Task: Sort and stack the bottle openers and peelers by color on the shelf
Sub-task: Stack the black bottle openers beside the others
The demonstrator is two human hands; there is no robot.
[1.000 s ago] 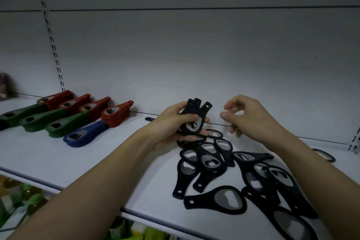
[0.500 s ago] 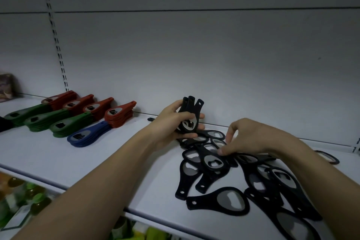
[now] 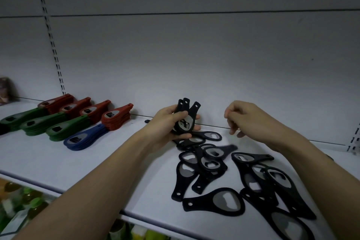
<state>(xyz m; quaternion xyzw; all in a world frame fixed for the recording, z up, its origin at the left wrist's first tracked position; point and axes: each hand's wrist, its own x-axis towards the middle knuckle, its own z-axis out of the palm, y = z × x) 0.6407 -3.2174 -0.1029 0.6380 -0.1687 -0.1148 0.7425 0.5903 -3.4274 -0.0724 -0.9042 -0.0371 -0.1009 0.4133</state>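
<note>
Left grip (image 3: pixel 171 122) clamps stacked black openers (image 3: pixel 185 117); right grip (image 3: pixel 247 121) hangs loosely curled, empty.

No lettering, brand or number can be read anywhere here. The dark marks on the metal plates of the red openers (image 3: pixel 115 117) and the blue opener (image 3: pixel 83 138) may be cut-outs, too small to tell.

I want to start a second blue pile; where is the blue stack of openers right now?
In the head view the blue stack lies left on the shelf, in front of the nearest red stack, right of the green stacks.
</note>
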